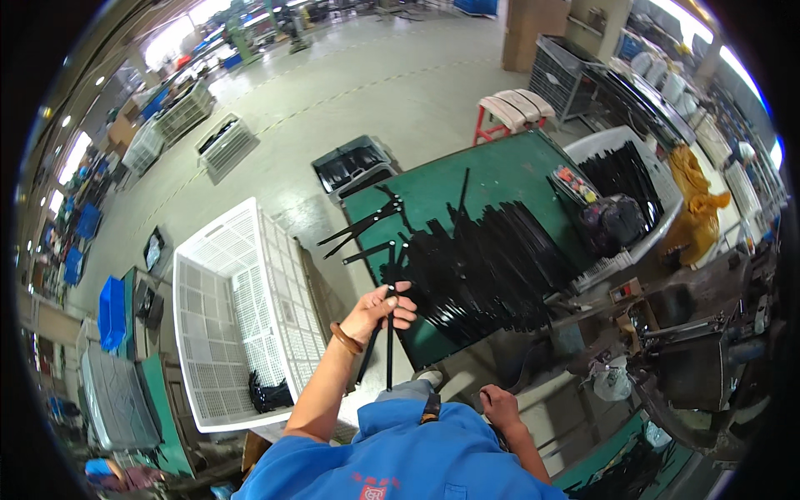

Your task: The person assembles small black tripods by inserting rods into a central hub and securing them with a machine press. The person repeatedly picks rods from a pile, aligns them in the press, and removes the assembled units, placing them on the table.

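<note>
My left hand, a brown bangle at its wrist, is closed around a set of thin black bars. They seem joined near the top, and their lower ends hang apart above my lap. Just beyond the hand, a pile of similar black bars covers much of the green table. A few jointed black bars jut over the table's left edge. My right hand is near my right side, fingers curled in, away from the table. Whatever it may hold is hidden.
At my left stands a large white plastic crate with some black parts in its bottom. A grey bin sits beyond the table. On the right are a white tub of black bars, a dark bundle and a machine.
</note>
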A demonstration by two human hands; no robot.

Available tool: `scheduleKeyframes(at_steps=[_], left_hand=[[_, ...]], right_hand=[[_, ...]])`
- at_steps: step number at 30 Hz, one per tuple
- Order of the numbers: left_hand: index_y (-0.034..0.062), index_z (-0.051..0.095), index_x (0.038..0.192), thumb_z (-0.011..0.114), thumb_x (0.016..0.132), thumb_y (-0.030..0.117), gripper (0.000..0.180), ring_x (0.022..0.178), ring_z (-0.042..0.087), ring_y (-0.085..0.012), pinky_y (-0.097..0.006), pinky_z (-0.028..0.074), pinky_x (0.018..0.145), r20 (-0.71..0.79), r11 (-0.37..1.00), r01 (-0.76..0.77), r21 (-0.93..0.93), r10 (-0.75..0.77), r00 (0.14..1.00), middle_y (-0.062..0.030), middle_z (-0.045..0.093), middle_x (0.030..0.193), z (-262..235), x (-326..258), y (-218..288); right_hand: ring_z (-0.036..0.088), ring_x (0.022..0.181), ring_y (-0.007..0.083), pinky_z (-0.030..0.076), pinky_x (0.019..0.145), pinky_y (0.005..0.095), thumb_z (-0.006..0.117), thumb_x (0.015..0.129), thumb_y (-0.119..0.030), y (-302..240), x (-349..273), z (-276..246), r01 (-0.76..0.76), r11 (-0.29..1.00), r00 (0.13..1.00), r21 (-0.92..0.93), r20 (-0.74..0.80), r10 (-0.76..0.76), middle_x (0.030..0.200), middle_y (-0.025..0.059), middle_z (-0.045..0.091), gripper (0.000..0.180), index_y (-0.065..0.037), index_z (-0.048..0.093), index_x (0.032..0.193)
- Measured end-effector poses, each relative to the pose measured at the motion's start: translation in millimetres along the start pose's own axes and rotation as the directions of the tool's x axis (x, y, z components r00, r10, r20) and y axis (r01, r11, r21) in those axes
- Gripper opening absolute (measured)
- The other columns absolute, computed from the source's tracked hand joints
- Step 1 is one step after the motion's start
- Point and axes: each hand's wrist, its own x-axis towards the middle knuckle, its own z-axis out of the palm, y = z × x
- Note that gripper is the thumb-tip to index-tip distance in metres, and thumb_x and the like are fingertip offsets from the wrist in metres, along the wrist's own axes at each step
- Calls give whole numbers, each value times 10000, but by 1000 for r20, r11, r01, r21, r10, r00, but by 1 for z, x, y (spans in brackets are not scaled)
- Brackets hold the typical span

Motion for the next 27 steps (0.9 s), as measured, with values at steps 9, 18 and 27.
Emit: scheduleKeyframes(at_steps=[9,18,27], left_hand=[[114,556,1135,660,748,93,401,912,585,-354,-446,478,782,-260,15,294,956,512,819,-167,586,1002,-184,219,-43],[143,559,1126,625,768,81,369,1094,488,-294,-391,445,900,-101,-194,236,952,530,842,-70,503,1188,-228,263,-83],[65,547,1131,604,775,73,360,1087,499,-331,-414,435,897,93,-136,-10,991,623,777,-107,509,1219,-168,240,-76]], right_hand=[[611,791,294,504,661,390,559,836,-179,6,21,0,-161,981,987,-107,-7,161,893,87,607,143,-102,601,949],[552,891,253,485,717,347,615,775,-125,0,195,3,-51,973,965,-227,-262,-10,975,68,536,187,-78,560,948],[551,969,293,468,806,403,682,787,-241,32,304,12,-484,824,871,-293,-250,423,1018,113,562,303,-56,560,993]])
